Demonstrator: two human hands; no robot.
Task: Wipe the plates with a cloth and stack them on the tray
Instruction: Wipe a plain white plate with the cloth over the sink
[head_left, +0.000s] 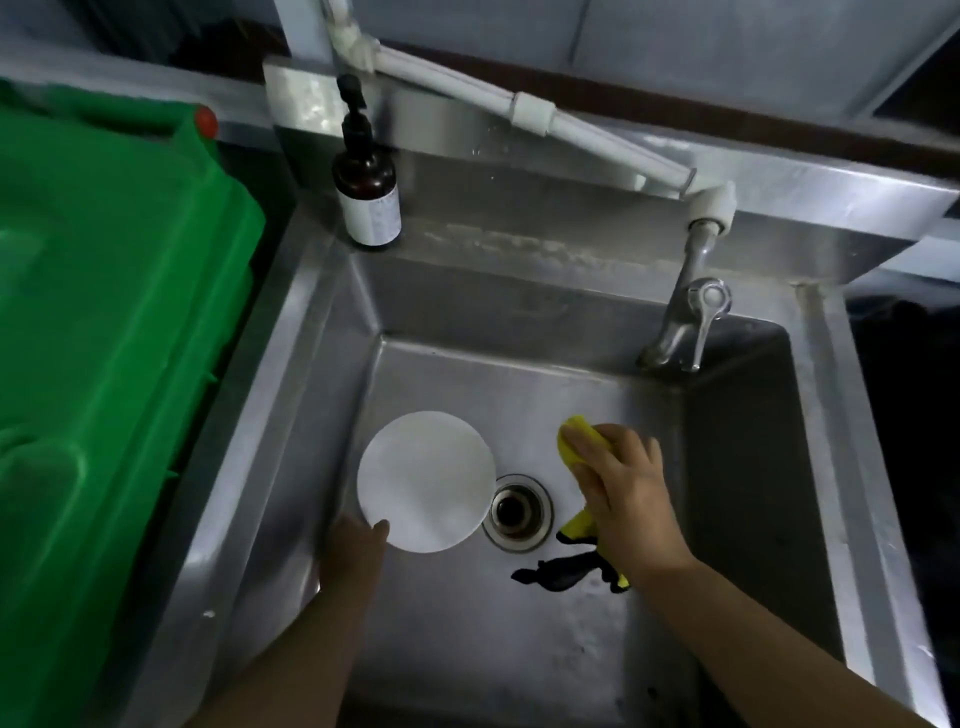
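Your two forearms come into view from the near edge, both bare from the lowest visible point up to the wrist, with no sleeve or cuff covering them. Your left hand (358, 545) wears no glove, ring or band, and its wrist carries no watch or strap. Your right hand (623, 499) is likewise ungloved, its knuckles and the backs of its fingers plainly showing, with nothing worn on the fingers or around the wrist.
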